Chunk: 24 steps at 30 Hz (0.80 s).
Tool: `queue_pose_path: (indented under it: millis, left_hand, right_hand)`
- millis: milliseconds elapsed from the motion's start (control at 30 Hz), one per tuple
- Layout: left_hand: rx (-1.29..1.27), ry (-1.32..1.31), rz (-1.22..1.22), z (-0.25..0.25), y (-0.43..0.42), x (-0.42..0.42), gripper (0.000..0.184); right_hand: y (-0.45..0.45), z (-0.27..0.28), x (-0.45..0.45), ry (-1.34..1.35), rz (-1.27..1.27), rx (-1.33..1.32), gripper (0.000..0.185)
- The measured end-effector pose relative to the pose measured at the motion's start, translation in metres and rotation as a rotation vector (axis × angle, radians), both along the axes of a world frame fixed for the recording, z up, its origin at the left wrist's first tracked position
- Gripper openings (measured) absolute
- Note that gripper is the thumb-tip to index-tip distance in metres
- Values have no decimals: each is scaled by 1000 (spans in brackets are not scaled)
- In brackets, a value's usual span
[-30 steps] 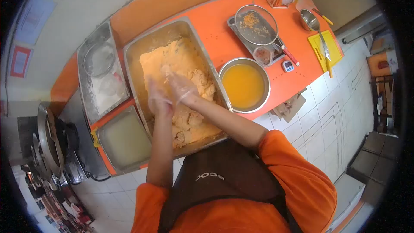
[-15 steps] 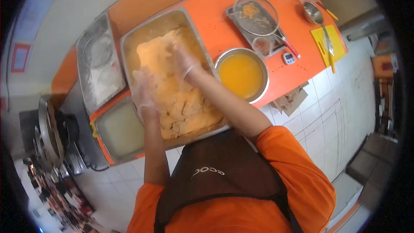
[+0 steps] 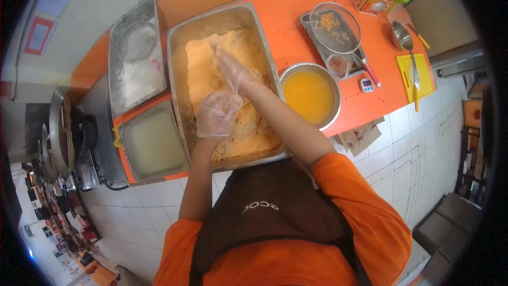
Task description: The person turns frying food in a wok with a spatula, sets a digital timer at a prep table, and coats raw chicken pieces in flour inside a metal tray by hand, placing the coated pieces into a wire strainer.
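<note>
Both hands wear clear plastic gloves over a deep metal tray of orange-yellow flour with coated lumps. My left hand is closed at my right wrist, its fingertips pinching the loose cuff of the right glove. My right hand points up and away over the flour, fingers stretched out, holding nothing. Whether its fingertips touch the flour is unclear.
Left of the tray are a pan of white flour with a sieve and a pan of pale liquid. To the right stand a bowl of orange liquid, a strainer, a timer and a knife on a yellow board.
My left hand has moved from the tray's left side to my right wrist and closed on the glove cuff. My right hand stays stretched over the flour. The camera view has shifted slightly.
</note>
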State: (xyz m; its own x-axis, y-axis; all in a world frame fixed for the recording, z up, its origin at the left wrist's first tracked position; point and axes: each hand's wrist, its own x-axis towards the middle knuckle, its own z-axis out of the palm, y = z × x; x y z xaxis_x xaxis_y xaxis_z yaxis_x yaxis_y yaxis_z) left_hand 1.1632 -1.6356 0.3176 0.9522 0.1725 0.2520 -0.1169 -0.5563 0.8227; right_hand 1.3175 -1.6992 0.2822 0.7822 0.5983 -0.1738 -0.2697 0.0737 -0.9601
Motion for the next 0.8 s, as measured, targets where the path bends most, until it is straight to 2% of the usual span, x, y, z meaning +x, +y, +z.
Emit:
queue_pose_path:
  millis: [67, 133, 167, 200, 267, 300, 367, 400, 433, 467, 500, 567, 600, 633, 700, 733, 800]
  left_hand:
    - [-267, 18, -30, -1, -6, -3, 20]
    - [37, 29, -7, 0, -2, -5, 15]
    - [186, 28, -3, 1, 0, -3, 13]
    - [196, 7, -25, 1, 2, -1, 12]
    - [211, -38, -86, -1, 12, 7, 11]
    - [17, 95, -57, -26, 36, 10, 12]
    - [-49, 211, 44, -38, 45, 11, 15]
    - [74, 187, 117, -12, 36, 8, 15]
    - [197, 162, 198, 1, 29, 5, 16]
    - [-20, 75, 222, -3, 25, 2, 15]
    - [-238, -13, 248, -13, 23, 0, 14]
    - [-505, -48, 307, -30, 23, -2, 12]
    - [-557, 8, 345, -38, 27, -3, 11]
    - [-609, 62, 387, -43, 30, -3, 11]
    - [-432, 137, 369, -47, 33, -2, 10]
    - [-343, 177, 363, -48, 32, -2, 11]
    - [89, 136, 357, -14, 12, 3, 11]
  right_hand:
    - [11, -12, 14, 94, 52, -130, 62]
    - [19, -15, 25, 192, 98, -257, 54]
    - [19, -15, 27, 281, 71, -191, 51]
    - [17, -9, 27, 369, 40, -125, 47]
    - [1, 30, 11, 599, -126, 288, 39]
    - [-15, 32, 18, 473, -187, 345, 40]
    - [-46, 34, 31, 216, -290, 441, 43]
    - [-76, 42, 38, 22, -350, 402, 37]
    - [-114, 47, 48, -63, -364, 307, 36]
    - [-156, 49, 62, -150, -372, 211, 36]
    - [-197, 48, 74, -353, -491, 4, 32]
    - [-287, 27, 105, -810, -589, -751, 22]
    - [-331, 17, 119, -973, -669, -1117, 19]
    - [-360, 16, 123, -823, -532, -1369, 24]
    - [-401, -16, 135, -753, -422, -1602, 23]
    - [-411, -28, 135, -782, -430, -1587, 22]
    - [-424, -63, 136, -815, -418, -1544, 19]
